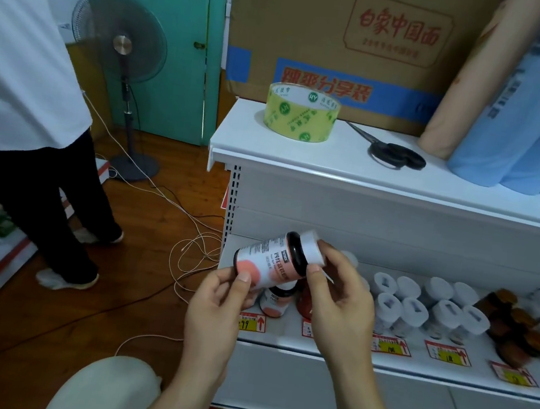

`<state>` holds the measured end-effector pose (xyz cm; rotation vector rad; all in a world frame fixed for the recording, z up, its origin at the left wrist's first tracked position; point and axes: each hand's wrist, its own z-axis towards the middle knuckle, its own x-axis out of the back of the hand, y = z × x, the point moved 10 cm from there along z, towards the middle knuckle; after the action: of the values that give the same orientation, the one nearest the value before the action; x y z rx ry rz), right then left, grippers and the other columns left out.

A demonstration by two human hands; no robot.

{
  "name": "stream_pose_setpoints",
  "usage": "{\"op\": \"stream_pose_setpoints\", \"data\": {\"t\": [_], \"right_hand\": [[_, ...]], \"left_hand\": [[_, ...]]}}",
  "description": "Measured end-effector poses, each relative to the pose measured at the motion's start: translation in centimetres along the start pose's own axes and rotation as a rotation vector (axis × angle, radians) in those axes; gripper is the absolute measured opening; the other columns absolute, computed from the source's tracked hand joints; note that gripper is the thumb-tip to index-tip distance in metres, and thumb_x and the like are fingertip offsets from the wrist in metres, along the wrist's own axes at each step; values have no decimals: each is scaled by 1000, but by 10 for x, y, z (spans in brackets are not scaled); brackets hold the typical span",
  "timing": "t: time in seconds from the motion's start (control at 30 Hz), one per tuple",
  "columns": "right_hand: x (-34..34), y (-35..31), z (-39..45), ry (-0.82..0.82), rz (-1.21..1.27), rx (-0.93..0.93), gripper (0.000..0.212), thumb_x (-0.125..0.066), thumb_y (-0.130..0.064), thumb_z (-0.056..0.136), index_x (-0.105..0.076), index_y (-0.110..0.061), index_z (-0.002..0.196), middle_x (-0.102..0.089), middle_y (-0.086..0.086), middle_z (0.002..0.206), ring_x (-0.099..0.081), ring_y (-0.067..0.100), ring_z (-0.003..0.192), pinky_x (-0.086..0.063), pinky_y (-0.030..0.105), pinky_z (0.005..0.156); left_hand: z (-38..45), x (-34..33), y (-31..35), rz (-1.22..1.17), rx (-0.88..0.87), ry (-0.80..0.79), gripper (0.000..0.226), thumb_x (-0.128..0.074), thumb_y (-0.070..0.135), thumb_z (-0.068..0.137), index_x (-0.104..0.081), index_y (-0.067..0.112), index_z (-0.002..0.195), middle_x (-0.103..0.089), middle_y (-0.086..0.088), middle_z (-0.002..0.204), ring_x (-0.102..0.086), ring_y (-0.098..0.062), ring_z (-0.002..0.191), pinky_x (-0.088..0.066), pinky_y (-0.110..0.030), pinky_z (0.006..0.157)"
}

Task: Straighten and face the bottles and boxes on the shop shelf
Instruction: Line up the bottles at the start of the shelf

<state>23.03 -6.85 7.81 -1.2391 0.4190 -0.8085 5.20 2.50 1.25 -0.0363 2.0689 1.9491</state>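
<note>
Bottle [273,259] lifted off the shelf [361,360].
My left hand [217,304] grips its base, my right hand [339,295] pinches the cap; resetting it carelessly may topple neighbours.

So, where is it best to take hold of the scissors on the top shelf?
Grip the scissors by the black handle loops, coming from the front: the loops lie nearest the shelf edge, and the closed blades point back toward the tape roll.

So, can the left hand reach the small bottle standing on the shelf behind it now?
Probably not yet: the left hand grips the tilted bottle, shared with the right hand. The small bottle itself stands close, unblocked.
</note>
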Motion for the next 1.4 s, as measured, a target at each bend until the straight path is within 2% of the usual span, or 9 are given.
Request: {"op": "stream_pose_setpoints", "data": {"t": [0.23, 0.4, 0.53, 0.7, 0.87, 1.03, 1.2, 1.3, 1.4], "right_hand": [[3, -7, -6, 23, 34, 20, 30, -65, -15, 95, -68, -35, 117, -69, -10, 113, -66, 6, 104, -56, 24, 86], [-1, -17, -8, -5, 26, 62, 34, -63, -11, 96, -66, -38, 117, -63, -10, 116, -62, 2, 108, -49, 10, 80], [-3, -17, -9, -16, 73, 76, 30, -59, -10, 98, -68, -30, 118, -67, -11, 122, -62, 5, 115, -51, 15, 88], [-2, -20, -12, 59, 214, 79, 20, -62, -11, 95, -71, -17, 111, -74, -4, 112, -68, 10, 108, -55, 21, 87], [2, -23, -11, 119, 241, 88, 21, -65, -20, 90, -72, -15, 109, -75, -4, 108, -70, 13, 105, -54, 17, 82], [1, -19, -10, 76, 119, 99, 26, -59, -16, 99, -69, -22, 122, -71, -7, 118, -65, 14, 114, -55, 27, 89], [1, -22, -9, 116, 152, 110, 23, -61, -8, 96, -71, -17, 115, -70, -1, 115, -65, 8, 110, -52, 15, 84], [-2, -19, -10, 126, 226, 70, 17, -63, -13, 93, -70, -18, 108, -74, -10, 105, -69, 6, 102, -52, 14, 81], [-4, -17, -10, 133, 244, 54, 20, -65, -21, 88, -71, -16, 107, -75, -10, 104, -70, 7, 100, -55, 18, 80]], "left_hand": [[-8, -2, 16, 26, -56, -91, 29, -63, 8, 95, -63, 28, 116, -73, 21, 103, -69, 4, 95, -55, -12, 74], [-7, 3, 21, 49, -91, -55, 24, -65, 18, 95, -62, 33, 113, -72, 24, 101, -66, 7, 96, -53, -10, 72], [-5, 6, 22, -2, -93, -38, 22, -66, 27, 91, -62, 28, 113, -74, 20, 104, -68, 1, 100, -56, -15, 77], [-3, 6, 23, -41, -75, -23, 34, -62, 41, 85, -64, 19, 110, -75, 2, 105, -72, -13, 100, -60, -37, 83], [-1, 4, 25, -29, -82, -58, 35, -60, 42, 86, -67, 17, 110, -76, 6, 100, -72, -10, 98, -60, -26, 75], [0, 0, 31, 27, -115, -113, 27, -59, 18, 98, -64, 23, 123, -74, 15, 108, -71, -5, 98, -59, -23, 75], [3, 2, 35, 51, -132, -47, 15, -59, 32, 95, -66, 31, 108, -74, 17, 102, -69, 1, 92, -56, -17, 67], [6, 8, 29, 74, -125, -4, 27, -59, 47, 90, -68, 29, 107, -73, 13, 106, -68, -4, 102, -59, -23, 75], [7, 8, 26, 13, -91, -2, 27, -57, 43, 94, -69, 26, 112, -74, 12, 106, -70, -9, 104, -60, -30, 82]]}}
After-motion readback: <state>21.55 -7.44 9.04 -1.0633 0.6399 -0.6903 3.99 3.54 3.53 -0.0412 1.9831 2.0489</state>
